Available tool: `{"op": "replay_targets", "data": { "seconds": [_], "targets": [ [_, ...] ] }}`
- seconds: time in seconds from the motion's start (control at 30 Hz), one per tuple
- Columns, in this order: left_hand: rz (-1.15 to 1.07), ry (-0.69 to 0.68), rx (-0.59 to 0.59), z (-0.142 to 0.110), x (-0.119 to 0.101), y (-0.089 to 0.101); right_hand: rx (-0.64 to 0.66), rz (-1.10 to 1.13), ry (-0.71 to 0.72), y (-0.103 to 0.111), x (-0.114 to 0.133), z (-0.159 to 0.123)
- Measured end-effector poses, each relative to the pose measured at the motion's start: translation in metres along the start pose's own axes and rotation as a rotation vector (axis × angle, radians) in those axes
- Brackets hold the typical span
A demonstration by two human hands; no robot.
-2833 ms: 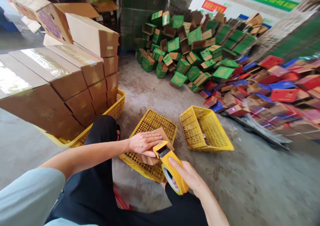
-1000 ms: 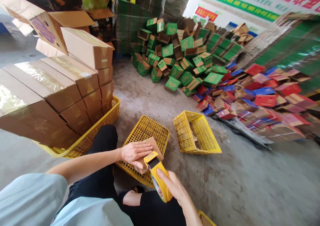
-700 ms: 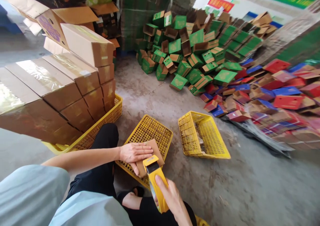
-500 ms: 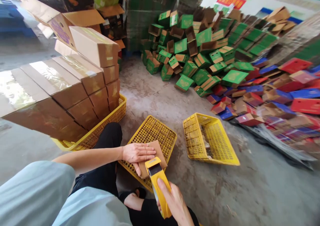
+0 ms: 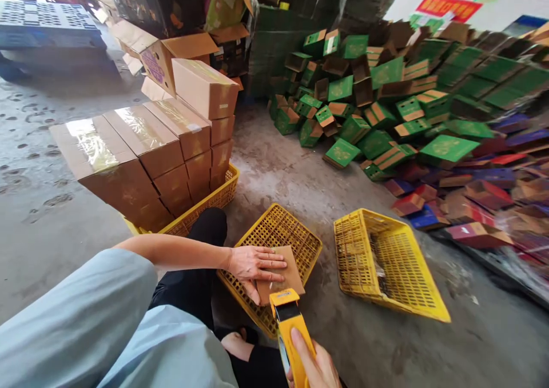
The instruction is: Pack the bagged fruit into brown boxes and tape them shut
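Bracing cardboard left, gripping tape dispenser right

Left hand (image 5: pixel 257 265): palm down on the brown cardboard (image 5: pixel 292 262), fingers straight and slightly spread, not wrapped around anything. Cardboard lies on the perforated yellow crate (image 5: pixel 278 222), between the knees. Right hand (image 5: pixel 316 368): thumb on top of the yellow tape dispenser (image 5: pixel 295 338), fingers closed around its body, partly hidden. Dispenser head is at the cardboard's near edge; can't tell if touching. Second yellow crate (image 5: pixel 405 262) sits just right, tilted. Taped cartons (image 5: pixel 143 139) stacked left.
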State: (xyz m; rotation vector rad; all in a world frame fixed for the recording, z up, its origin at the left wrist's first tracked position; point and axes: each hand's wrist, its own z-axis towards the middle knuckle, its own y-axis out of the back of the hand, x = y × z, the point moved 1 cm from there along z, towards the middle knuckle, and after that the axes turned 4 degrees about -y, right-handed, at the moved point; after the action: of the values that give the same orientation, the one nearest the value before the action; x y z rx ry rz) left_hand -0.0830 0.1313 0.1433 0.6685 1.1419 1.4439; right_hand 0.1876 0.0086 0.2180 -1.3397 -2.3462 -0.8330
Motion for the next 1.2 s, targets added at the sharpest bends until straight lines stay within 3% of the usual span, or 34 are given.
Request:
{"op": "replay_targets", "data": {
  "seconds": [0.23,0.43,0.6,0.8,1.2],
  "targets": [
    [-0.108,-0.158,0.063,0.021,-0.012,-0.009,-0.046,-0.002,0.011,-0.007,-0.011,0.002],
    [-0.13,-0.204,-0.031,0.013,-0.003,-0.015,-0.026,0.004,-0.004,-0.01,-0.02,0.006],
    [-0.145,-0.168,-0.033,0.014,-0.001,-0.021,-0.036,-0.002,-0.041,-0.002,-0.032,-0.008],
    [-0.198,-0.12,0.001,0.014,-0.004,-0.019,-0.043,0.058,0.015,-0.006,-0.035,-0.017],
    [-0.163,-0.159,-0.035,0.009,-0.009,-0.019,-0.061,0.053,0.019,-0.009,-0.038,-0.027]
  ]
}}
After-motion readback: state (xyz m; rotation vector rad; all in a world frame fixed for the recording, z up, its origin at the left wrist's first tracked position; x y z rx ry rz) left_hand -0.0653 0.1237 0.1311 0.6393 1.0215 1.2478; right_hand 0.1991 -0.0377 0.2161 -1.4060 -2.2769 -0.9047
